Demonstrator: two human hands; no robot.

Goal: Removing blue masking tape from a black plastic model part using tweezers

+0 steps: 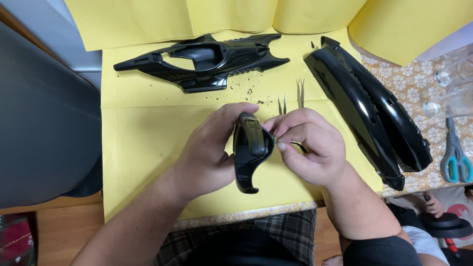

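Observation:
My left hand (209, 152) grips a small curved glossy black plastic part (250, 150) above the yellow paper (143, 143), thumb over its top. My right hand (310, 148) is closed beside it, fingertips pinching at the part's right edge; what the fingers hold is hidden. Two pairs of metal tweezers (300, 93) lie on the paper just beyond my hands.
A large open-framed black plastic shell (202, 61) lies at the back. Two long black curved panels (369, 108) lie at the right. Blue-handled scissors (456, 157) and clear glass items (451, 88) sit on a patterned cloth at the far right. Black specks dot the paper.

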